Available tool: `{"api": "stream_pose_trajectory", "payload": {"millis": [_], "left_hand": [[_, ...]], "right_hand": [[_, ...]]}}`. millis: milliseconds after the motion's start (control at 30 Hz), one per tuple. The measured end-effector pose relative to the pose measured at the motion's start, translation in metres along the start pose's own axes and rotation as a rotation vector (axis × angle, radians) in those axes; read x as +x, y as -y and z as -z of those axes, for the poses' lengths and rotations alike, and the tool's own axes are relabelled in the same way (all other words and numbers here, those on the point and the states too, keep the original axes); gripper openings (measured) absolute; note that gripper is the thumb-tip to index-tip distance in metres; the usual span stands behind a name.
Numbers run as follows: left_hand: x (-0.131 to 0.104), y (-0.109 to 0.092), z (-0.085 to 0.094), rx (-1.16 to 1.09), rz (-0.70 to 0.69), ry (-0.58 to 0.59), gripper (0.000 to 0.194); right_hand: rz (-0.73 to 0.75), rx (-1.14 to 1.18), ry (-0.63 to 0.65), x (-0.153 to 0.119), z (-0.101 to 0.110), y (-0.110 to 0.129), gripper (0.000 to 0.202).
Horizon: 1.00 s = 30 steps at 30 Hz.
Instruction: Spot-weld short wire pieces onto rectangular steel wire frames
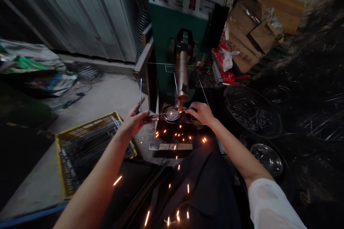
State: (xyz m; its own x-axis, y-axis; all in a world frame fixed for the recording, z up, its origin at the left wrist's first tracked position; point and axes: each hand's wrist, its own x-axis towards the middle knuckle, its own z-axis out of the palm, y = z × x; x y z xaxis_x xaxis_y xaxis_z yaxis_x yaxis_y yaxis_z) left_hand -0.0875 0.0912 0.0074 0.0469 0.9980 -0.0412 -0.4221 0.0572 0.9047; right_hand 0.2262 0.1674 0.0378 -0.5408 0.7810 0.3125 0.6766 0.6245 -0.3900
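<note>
My left hand is closed on a thin metal wire that runs right toward the electrode tip. My right hand pinches close beside the tip, on a wire piece whose end is partly hidden by the fingers. Thin wire lengths rise from both hands, and a bent section stands behind the electrode; I cannot tell whether all are one piece. The upper copper-coloured electrode of a green welding machine meets the work above a round metal base. Bright sparks fly below it toward my lap.
A yellow crate of metal wires stands at left. On the right are a dark basin of wire pieces and a shiny metal bowl. Cardboard boxes lie behind. A metal block sits below the electrode.
</note>
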Motion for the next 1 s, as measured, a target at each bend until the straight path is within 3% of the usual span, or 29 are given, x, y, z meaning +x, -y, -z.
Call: {"api": "stream_pose_trajectory", "payload": {"millis": [67,133,200,267,367,567,700,867,1000], "left_hand": [[0.0,-0.001,-0.001,-0.018,-0.008,0.002,0.094],[-0.001,-0.003,-0.001,-0.026,-0.018,0.001,0.094],[-0.002,-0.004,-0.002,-0.024,-0.015,0.005,0.095],[-0.002,-0.004,-0.002,-0.026,0.006,0.005,0.096],[-0.001,-0.003,-0.002,-0.013,0.015,-0.007,0.095],[-0.006,-0.005,-0.002,-0.018,-0.005,0.0,0.098],[-0.046,0.002,-0.007,-0.034,-0.001,-0.036,0.102],[-0.126,0.035,-0.014,0.047,0.114,-0.098,0.097],[-0.171,0.056,-0.017,0.039,0.222,-0.135,0.096]], "right_hand": [[-0.073,-0.075,-0.125,-0.006,0.005,-0.008,0.04],[-0.202,-0.085,-0.253,-0.014,0.009,-0.021,0.064],[-0.387,0.034,-0.278,-0.021,0.01,-0.036,0.082],[-0.533,0.284,-0.208,-0.028,0.008,-0.047,0.078],[-0.609,0.671,-0.146,-0.03,0.005,-0.052,0.061],[-0.664,0.872,-0.151,-0.022,0.01,-0.034,0.051],[-0.645,0.838,-0.068,-0.044,0.012,-0.022,0.051],[-0.638,0.721,0.065,-0.114,-0.001,-0.009,0.052],[-0.674,0.642,0.105,-0.162,-0.012,0.006,0.048]]}}
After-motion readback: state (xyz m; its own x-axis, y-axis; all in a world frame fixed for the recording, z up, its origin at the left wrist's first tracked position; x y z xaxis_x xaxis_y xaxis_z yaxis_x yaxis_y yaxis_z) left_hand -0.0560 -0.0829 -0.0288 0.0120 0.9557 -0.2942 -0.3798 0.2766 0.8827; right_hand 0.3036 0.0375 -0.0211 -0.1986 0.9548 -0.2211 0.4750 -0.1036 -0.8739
